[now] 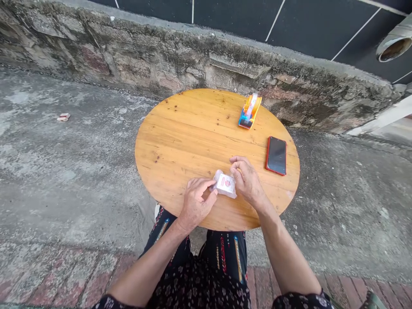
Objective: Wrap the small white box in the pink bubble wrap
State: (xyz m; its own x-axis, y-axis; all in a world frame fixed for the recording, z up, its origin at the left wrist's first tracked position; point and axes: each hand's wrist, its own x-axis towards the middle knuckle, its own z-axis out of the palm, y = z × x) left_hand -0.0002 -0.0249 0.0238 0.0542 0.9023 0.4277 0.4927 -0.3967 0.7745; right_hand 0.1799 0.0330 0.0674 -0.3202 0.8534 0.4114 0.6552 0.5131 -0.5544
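Observation:
A small white box with red print [226, 183], wrapped in clear bubble wrap, lies near the front of the round wooden table [180, 141]. My left hand [197, 199] has its thumb and index finger on the wrap at the box's left end, holding it there. Close by the box's right side is my right hand [247, 180], its fingers curled and the thumb pressed toward the index finger. Whatever may be in that pinch is too small to make out.
A yellow and blue tape dispenser [250, 111] stands at the table's back right. Nearer lies a dark phone in a red case [276, 155]. A stone wall base [154, 60] runs behind the table. Some litter [63, 116] sits on the concrete at left.

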